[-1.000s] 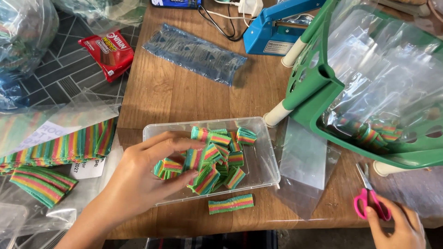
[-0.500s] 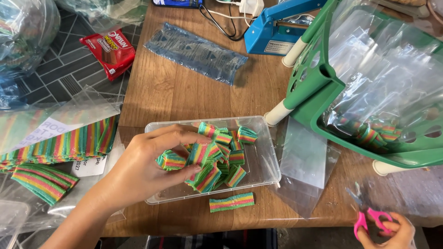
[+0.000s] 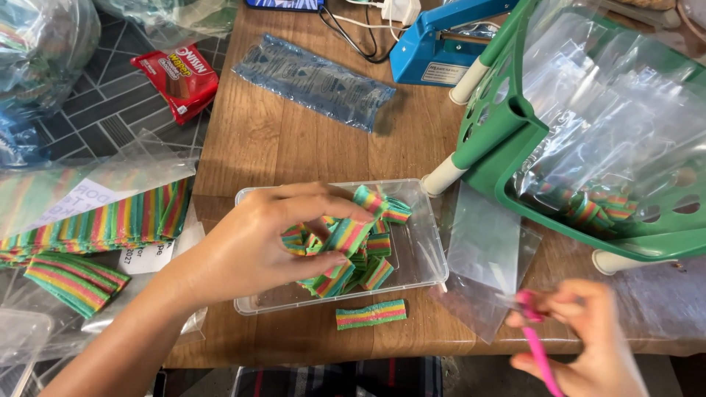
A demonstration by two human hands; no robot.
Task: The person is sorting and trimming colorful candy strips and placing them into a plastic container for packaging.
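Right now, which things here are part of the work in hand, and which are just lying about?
In use: left hand picking rainbow candy strips from the clear plastic tray; right hand with pink scissors; flat clear bag.

Lying about: red snack packet, blue heat sealer, blue plastic sleeve.

Blue heat sealer [image 3: 434,44] at the bench's [image 3: 294,147] far edge, long clear blue-tinted packet [image 3: 315,81] lying flat beside. Red snack packet [image 3: 179,79] on the tiled floor [image 3: 110,125]. Green plastic rack [image 3: 515,140] tilted, draped in clear film.
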